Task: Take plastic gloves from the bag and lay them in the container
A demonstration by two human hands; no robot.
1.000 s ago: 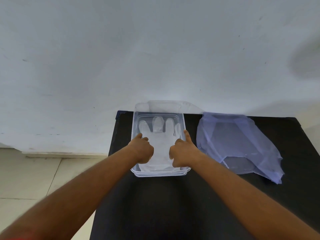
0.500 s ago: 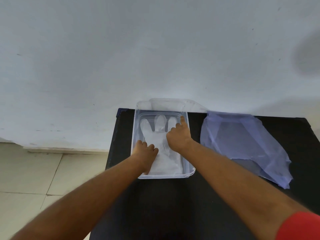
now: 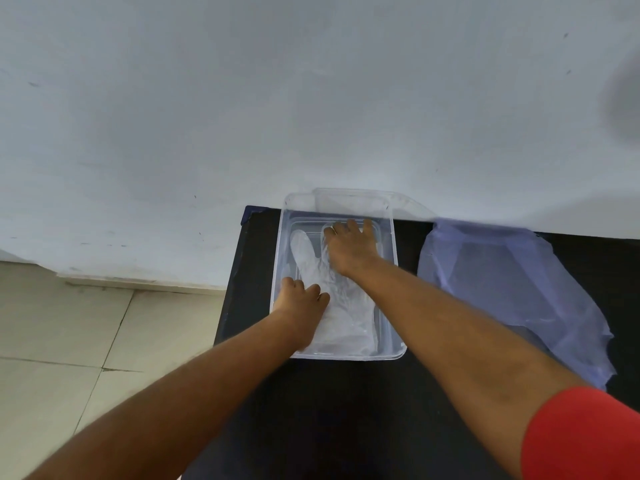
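A clear plastic container (image 3: 394, 271) stands on the black table, long side running away from me. A translucent plastic glove (image 3: 346, 313) lies flat inside it, fingers pointing to the far end. My right hand (image 3: 353, 249) lies flat, fingers spread, on the glove's finger end near the far wall. My left hand (image 3: 301, 301) presses the glove's cuff half at the near left, fingers curled down on it. The pale blue plastic bag (image 3: 512, 289) lies flat to the right of the container, apart from both hands.
The black table (image 3: 346, 410) ends at a left edge beside the container; tiled floor (image 3: 69, 341) lies beyond it. A clear lid (image 3: 360, 202) leans behind the container against the white wall (image 3: 311, 98).
My right hand slid from the glove's near part up to its fingers at the far end and flattened. My left hand stayed low on the cuff side.
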